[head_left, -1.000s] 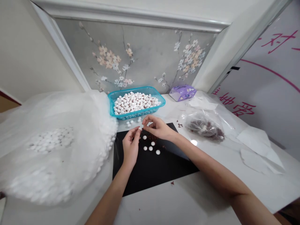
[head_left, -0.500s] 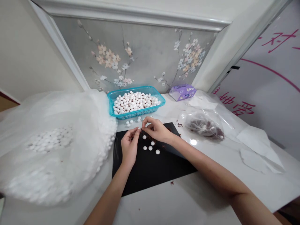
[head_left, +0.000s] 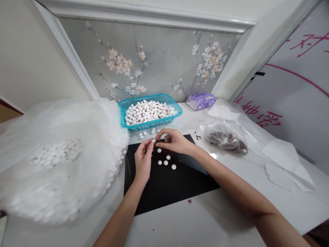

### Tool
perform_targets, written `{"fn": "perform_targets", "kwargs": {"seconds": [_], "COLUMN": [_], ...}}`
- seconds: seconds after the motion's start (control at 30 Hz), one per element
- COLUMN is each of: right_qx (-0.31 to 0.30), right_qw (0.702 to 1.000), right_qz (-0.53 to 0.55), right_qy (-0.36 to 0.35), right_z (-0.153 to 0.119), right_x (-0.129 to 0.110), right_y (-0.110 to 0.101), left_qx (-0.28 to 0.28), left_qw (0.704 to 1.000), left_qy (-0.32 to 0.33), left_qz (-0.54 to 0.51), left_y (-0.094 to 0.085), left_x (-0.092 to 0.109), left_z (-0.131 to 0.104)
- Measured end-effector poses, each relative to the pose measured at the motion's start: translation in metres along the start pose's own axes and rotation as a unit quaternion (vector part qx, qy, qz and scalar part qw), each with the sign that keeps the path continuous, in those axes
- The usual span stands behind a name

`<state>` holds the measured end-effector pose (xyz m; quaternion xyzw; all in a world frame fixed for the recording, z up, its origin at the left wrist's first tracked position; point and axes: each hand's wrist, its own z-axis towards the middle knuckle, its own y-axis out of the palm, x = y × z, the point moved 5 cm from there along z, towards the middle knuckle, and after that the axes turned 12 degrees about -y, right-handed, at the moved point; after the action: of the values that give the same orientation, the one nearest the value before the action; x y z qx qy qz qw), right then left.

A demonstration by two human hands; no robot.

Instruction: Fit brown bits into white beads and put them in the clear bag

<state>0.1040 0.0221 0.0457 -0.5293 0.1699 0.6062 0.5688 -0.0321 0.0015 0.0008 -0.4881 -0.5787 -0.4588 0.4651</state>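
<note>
Between the thumb and fingers of my left hand (head_left: 144,158) I pinch a small white ball (head_left: 153,141) above the far edge of a black mat (head_left: 167,192). My right hand (head_left: 174,141) is just to the right of that ball, its thumb and index finger parted around a gap in which I see nothing. Several loose white balls (head_left: 166,163) lie on the mat below my hands. A small heap of reddish-brown bits (head_left: 168,151) is partly hidden under my right hand.
A blue basket (head_left: 125,126) full of white balls stands behind the mat. To the left bulges a large translucent bag (head_left: 84,116) of white balls. On the right are a clear bag (head_left: 226,139) of dark red-brown pieces, white paper (head_left: 285,159) and a purple tissue pack (head_left: 202,101).
My right thumb and index finger have spread apart and drawn slightly away from the ball. My left hand keeps its pinch on the ball in nearly the same place.
</note>
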Motion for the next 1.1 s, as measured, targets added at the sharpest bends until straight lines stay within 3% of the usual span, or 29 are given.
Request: {"fn": "perform_targets", "kwargs": {"seconds": [0.4, 0.67, 1.1], "right_qx": [0.010, 0.016, -0.018], "right_qw": [0.999, 0.999, 0.999], "right_qz": [-0.035, -0.006, 0.035], "right_qy": [0.001, 0.034, 0.027], "right_z": [0.001, 0.000, -0.002], "right_x": [0.000, -0.001, 0.014], "right_y": [-0.003, -0.008, -0.010], "left_qx": [0.008, -0.020, -0.074], "left_qw": [1.000, 0.999, 0.996], "left_qy": [0.006, 0.016, 0.018], "left_qz": [0.011, 0.026, 0.044], "left_y": [-0.001, 0.001, 0.004], "left_x": [0.001, 0.003, 0.000], "left_z": [0.000, -0.001, -0.001]}}
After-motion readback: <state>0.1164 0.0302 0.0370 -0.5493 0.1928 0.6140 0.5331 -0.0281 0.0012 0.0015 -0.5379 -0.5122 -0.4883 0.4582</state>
